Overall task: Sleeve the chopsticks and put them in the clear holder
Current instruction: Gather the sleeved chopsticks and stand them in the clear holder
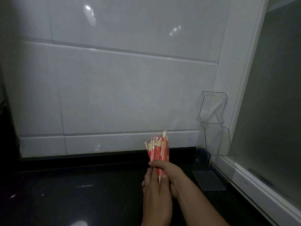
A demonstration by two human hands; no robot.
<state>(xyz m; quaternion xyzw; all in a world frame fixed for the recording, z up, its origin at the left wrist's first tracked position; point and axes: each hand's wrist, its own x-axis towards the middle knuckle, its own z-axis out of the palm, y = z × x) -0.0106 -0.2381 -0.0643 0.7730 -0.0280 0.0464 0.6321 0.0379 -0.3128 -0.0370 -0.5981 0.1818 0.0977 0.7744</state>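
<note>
Above the black counter point(73, 185), both hands — left hand point(155, 190), right hand point(169, 175) — clasp the sleeved chopsticks point(158, 150) upright, near the clear holder point(213, 124).

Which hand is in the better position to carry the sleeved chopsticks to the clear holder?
Probably the right hand. It wraps around the bundle of sleeved chopsticks and is on the side nearer the clear holder, which stands to the right by the wall. The left hand only supports the bundle's lower end.

My left hand point(154, 188) and right hand point(169, 175) meet at my five o'clock, fingers curled in one shared grip, forearms reaching in from six.
</note>
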